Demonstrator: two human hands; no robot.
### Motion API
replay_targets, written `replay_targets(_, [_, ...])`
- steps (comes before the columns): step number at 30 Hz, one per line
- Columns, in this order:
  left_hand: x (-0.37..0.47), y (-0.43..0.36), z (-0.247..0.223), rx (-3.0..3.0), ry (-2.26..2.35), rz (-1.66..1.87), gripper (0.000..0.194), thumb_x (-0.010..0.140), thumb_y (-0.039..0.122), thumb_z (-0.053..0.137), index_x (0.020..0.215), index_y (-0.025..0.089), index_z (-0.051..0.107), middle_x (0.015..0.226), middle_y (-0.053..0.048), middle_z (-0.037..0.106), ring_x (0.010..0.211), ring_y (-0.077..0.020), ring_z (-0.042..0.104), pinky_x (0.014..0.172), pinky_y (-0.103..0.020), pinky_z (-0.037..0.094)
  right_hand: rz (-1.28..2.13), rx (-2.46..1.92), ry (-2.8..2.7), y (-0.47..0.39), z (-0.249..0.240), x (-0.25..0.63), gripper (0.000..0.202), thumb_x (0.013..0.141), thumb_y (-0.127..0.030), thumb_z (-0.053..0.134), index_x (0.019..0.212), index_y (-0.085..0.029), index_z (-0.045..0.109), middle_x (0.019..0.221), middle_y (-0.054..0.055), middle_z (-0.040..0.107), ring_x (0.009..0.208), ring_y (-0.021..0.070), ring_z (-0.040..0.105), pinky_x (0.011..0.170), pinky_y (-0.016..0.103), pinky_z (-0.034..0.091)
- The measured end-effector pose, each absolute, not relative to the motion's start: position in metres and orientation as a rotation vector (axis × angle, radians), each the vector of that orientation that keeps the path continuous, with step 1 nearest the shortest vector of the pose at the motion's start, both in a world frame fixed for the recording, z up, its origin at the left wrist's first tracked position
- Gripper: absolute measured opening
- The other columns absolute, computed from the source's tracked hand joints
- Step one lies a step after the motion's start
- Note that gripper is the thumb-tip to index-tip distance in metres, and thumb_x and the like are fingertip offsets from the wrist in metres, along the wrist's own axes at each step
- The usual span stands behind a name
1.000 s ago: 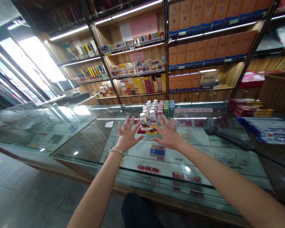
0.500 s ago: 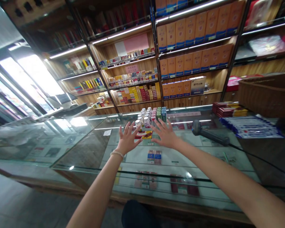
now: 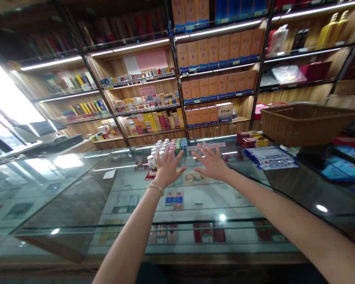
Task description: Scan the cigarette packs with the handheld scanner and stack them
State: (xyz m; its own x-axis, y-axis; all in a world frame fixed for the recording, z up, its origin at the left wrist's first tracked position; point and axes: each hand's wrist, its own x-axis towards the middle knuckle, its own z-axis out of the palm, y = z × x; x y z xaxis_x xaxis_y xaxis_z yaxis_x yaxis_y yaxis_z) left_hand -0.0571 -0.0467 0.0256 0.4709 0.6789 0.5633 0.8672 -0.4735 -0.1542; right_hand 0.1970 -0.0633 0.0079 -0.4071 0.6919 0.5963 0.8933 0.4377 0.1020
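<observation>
Both my hands reach out over a glass counter with fingers spread and nothing held. My left hand, a pale bracelet on its wrist, is in front of a cluster of small bottles with white, pink, green and blue parts. It partly covers them and a red packet. My right hand is to the right of the bottles, its forearm hiding most of a dark handheld object. Whether either hand touches the glass is unclear. Blue-and-pink packs show under the glass.
Blue-white packets and red and yellow boxes lie on the counter's right part, near a brown basket. A paper slip lies at left. Behind the counter, shelves hold orange boxes and small packs.
The view has swung right, bringing more of the basket and right-hand shelves into sight. My hands have shifted right relative to the counter, and my right arm now covers most of the dark handheld object.
</observation>
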Motion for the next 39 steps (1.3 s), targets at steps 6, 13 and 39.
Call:
replay_targets(6, [-0.019, -0.042, 0.025, -2.320, -1.279, -0.680, 0.066, 0.097, 0.057, 0.057, 0.157, 0.031, 0.050, 0.170, -0.015, 0.037, 0.160, -0.0400, 0.024, 0.127, -0.069, -0.006, -0.599, -1.388, -2.229, -0.076, 0.017, 0.239, 0.065, 0.102, -0.065, 0.044, 0.154, -0.028, 0.053, 0.170, 0.015, 0.036, 0.159, 0.0366, 0.025, 0.125, 0.065, 0.005])
replay_targets(13, [0.024, -0.036, 0.022, -2.337, -1.280, -0.757, 0.056, 0.097, 0.054, 0.057, 0.148, 0.032, 0.060, 0.167, -0.014, 0.042, 0.157, -0.0395, 0.029, 0.126, -0.072, -0.002, -0.664, -1.495, -2.182, -0.084, 0.013, 0.285, 0.061, 0.102, -0.064, 0.046, 0.151, -0.030, 0.057, 0.171, 0.013, 0.036, 0.159, 0.0360, 0.025, 0.126, 0.063, 0.007])
replay_targets(39, [0.111, -0.015, 0.036, -2.396, -1.288, -0.732, 0.049, 0.099, 0.052, 0.055, 0.143, 0.032, 0.063, 0.168, -0.010, 0.040, 0.157, -0.0370, 0.030, 0.127, -0.070, -0.001, -0.666, -1.575, -2.069, -0.062, 0.010, 0.361, 0.053, 0.103, -0.059, 0.049, 0.143, -0.028, 0.065, 0.166, 0.014, 0.044, 0.155, 0.0358, 0.032, 0.124, 0.066, 0.010])
